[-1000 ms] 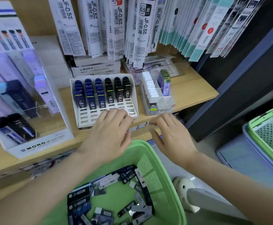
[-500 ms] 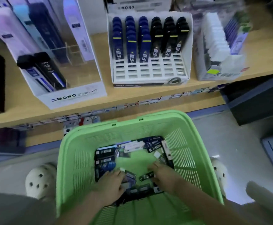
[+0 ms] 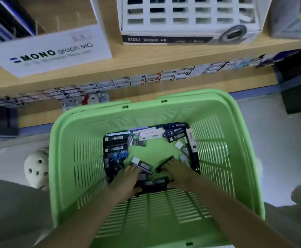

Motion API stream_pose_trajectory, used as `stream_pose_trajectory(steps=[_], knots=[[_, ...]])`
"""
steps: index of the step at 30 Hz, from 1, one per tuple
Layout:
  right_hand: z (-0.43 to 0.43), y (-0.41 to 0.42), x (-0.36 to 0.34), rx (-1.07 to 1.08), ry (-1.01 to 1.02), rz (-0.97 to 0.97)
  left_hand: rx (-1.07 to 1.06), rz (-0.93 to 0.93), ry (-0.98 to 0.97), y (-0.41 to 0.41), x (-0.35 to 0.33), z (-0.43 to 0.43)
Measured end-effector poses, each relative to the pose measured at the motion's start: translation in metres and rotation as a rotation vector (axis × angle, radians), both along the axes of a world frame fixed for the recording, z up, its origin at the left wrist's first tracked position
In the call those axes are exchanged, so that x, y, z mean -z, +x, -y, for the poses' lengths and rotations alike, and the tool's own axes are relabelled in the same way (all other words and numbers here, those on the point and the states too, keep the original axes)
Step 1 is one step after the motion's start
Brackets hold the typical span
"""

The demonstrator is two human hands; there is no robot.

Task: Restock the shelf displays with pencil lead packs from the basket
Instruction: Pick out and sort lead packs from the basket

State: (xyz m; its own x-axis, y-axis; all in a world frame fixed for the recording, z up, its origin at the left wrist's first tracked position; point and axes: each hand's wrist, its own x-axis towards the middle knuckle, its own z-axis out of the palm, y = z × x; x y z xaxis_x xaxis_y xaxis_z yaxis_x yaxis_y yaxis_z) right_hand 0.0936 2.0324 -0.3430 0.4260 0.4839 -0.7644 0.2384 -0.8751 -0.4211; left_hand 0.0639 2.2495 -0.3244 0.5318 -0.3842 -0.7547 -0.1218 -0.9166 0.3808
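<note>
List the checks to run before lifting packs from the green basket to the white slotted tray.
1. Hands in the green slatted plastic basket: ok; left hand and right hand both rest on the loose pencil lead packs.
2. Grip on a pack: cannot tell; the hands cover what is under them.
3. Stock left: ok; many dark and white packs lie on the basket floor.
4. Free slots in the white slotted display tray: ok; its near rows look empty.
5. Pack type matches the tray: cannot tell; labels are blurred.
</note>
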Motion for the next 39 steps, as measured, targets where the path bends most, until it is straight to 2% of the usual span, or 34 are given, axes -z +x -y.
stream_pose_trajectory(steps=[3,6,11,15,17,21,25,32,35,39], knots=[[0.001,0.004,0.002,0.024,0.017,0.047,0.016,0.031,0.043,0.002,0.012,0.001],[0.0,0.007,-0.001,0.153,0.048,-0.027,0.037,0.127,0.082,0.003,0.019,0.003],[-0.006,0.006,0.0,0.301,0.057,-0.134,-0.071,0.162,0.016,0.002,0.012,0.003],[-0.01,0.003,0.006,0.017,0.01,-0.138,-0.325,0.248,-0.037,0.005,-0.008,0.005],[-0.013,0.003,0.007,-0.083,0.003,-0.131,-0.489,0.253,-0.125,0.012,-0.014,0.007],[-0.024,0.007,0.007,-0.226,-0.074,-0.15,-0.811,0.127,-0.326,0.025,-0.03,0.011],[-0.031,0.006,0.006,-0.269,-0.118,-0.218,-0.976,0.132,-0.375,0.024,-0.049,0.009],[-0.025,0.003,-0.009,-0.007,-0.033,-0.288,-1.271,-0.021,-0.425,0.001,-0.069,0.002],[-0.017,0.011,-0.025,0.113,-0.002,-0.216,-1.395,-0.079,-0.389,-0.006,-0.073,0.003],[-0.016,0.021,-0.059,0.375,0.11,-0.119,-1.569,-0.245,-0.386,-0.013,-0.073,0.008]])
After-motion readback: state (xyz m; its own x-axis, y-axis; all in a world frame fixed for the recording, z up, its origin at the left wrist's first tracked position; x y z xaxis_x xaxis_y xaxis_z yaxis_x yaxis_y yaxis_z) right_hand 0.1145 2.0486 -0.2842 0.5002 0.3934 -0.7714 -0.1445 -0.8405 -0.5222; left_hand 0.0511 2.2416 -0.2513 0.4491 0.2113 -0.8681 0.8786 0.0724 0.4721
